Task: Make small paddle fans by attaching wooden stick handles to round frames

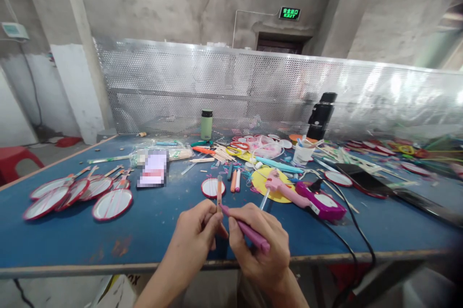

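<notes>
Two bare hands are working over the near edge of a cluttered blue table (72, 240). The left hand (197, 231) is pinching an upright orange stick (219, 192) between closed fingers. The right hand (258, 245) is gripping a purple pen-like tool (249, 233), its tip touching the stick. A pink glue gun (289, 192) is lying just beyond.

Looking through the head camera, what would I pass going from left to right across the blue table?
Red stool → round red-rimmed fans → green bottle → left hand with an orange stick → right hand with a purple tool → pink glue gun → white cup → black stand
</notes>
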Demonstrator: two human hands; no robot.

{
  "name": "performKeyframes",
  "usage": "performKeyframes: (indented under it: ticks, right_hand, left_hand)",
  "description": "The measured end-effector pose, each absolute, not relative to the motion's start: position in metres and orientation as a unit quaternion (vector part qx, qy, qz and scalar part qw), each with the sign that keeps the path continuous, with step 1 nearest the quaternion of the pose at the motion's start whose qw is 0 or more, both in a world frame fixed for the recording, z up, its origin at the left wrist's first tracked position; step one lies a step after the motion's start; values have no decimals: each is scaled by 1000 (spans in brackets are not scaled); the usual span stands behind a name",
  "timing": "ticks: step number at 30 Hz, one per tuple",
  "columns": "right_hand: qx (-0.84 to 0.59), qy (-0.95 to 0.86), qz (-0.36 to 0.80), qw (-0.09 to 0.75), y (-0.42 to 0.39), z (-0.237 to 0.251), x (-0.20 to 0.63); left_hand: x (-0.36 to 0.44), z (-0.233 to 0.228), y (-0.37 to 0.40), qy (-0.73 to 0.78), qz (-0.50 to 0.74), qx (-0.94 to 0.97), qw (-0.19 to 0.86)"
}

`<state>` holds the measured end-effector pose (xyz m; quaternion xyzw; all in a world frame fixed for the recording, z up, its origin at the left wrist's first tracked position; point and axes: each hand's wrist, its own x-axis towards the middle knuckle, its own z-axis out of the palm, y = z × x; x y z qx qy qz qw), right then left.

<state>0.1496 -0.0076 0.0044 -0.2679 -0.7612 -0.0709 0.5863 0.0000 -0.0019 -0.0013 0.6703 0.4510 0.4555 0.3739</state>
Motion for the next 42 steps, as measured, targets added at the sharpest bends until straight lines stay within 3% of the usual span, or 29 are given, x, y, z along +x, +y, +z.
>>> performKeyframes:
  ticks: [42]
  right_hand:
    - [-269, -760, -74, 587, -6, 3, 150]
  left_hand:
    - [1, 1, -3, 447, 463, 660, 388]
